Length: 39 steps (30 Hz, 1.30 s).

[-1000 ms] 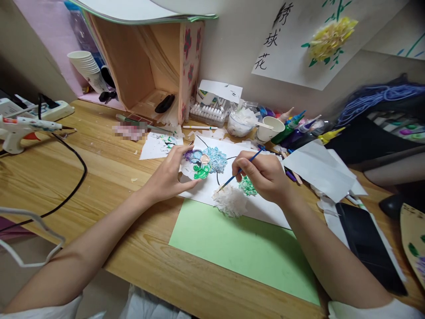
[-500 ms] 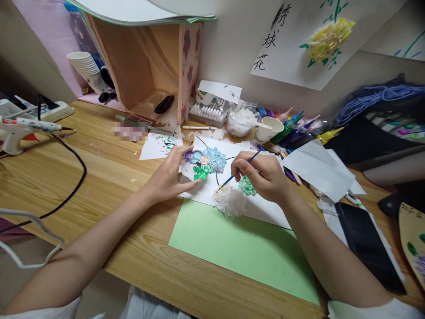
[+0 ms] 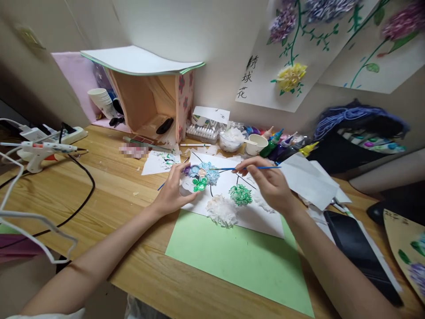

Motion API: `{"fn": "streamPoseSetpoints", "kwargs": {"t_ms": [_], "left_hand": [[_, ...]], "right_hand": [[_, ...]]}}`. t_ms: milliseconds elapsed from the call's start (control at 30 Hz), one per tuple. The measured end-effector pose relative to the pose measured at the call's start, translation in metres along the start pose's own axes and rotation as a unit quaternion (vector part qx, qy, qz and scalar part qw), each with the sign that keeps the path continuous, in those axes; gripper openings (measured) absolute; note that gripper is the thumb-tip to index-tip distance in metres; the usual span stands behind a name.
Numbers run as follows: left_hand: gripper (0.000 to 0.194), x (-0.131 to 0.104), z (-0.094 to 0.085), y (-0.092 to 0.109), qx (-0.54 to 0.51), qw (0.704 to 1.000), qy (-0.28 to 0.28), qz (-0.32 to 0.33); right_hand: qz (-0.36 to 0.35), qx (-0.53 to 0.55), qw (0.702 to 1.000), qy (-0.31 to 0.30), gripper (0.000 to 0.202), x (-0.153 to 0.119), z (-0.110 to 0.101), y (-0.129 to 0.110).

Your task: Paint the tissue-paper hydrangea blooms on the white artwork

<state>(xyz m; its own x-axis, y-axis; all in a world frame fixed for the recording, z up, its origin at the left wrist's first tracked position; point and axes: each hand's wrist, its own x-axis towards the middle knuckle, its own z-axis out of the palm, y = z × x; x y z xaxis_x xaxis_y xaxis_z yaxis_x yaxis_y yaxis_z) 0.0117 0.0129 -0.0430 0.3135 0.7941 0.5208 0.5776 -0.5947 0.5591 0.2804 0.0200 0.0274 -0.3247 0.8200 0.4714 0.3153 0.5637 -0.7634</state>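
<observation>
My left hand [image 3: 171, 189] grips a small paint palette [image 3: 191, 184] by its rim, with purple, blue, peach and green paint in its wells. Between the fingers of my right hand [image 3: 267, 180] is a thin blue paintbrush [image 3: 229, 168], held nearly level, its tip close to the palette's right side. Under both lies white paper [image 3: 255, 221] with black stem lines. On it are a blue paper flower [image 3: 211, 173], a green one [image 3: 241, 195], and a white one [image 3: 222, 210] with a faint peach tint. Another white flower [image 3: 262, 201] is partly hidden by my right hand.
Green paper [image 3: 239, 261] extends toward the desk's front edge. A glue gun [image 3: 40, 153] with its cable lies left. Behind are a bowl of white scraps [image 3: 230, 139], a paper cup [image 3: 256, 144] and paint bottles [image 3: 274, 144]. A black phone [image 3: 361, 257] lies right.
The paintbrush has left the white flower and swung up and left to the palette, turning nearly level. My left hand still holds the palette. The camera view has tilted upward.
</observation>
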Motion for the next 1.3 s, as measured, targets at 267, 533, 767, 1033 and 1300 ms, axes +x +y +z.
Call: {"fn": "streamPoseSetpoints", "kwargs": {"t_ms": [267, 533, 767, 1033, 1300], "left_hand": [[0.075, -0.001, 0.002, 0.000, -0.008, 1.000, 0.013, 0.017], [0.075, 0.000, 0.000, 0.001, -0.003, 1.000, 0.017, 0.021], [0.073, 0.001, -0.002, -0.004, 0.014, 1.000, 0.009, 0.005], [0.071, 0.002, -0.002, -0.003, 0.015, 1.000, -0.007, 0.004], [0.072, 0.002, 0.000, -0.006, 0.014, 1.000, -0.006, 0.011]], "right_hand": [[-0.057, -0.102, 0.992, -0.049, 0.023, -0.004, 0.013, -0.003], [-0.114, -0.114, 0.986, -0.037, 0.021, -0.004, 0.008, -0.004], [-0.067, -0.045, 0.996, 0.027, 0.034, -0.004, -0.003, -0.003], [-0.092, -0.085, 0.990, -0.063, 0.035, -0.006, 0.012, -0.004], [-0.132, -0.132, 0.979, -0.082, 0.031, -0.007, 0.014, -0.006]]}}
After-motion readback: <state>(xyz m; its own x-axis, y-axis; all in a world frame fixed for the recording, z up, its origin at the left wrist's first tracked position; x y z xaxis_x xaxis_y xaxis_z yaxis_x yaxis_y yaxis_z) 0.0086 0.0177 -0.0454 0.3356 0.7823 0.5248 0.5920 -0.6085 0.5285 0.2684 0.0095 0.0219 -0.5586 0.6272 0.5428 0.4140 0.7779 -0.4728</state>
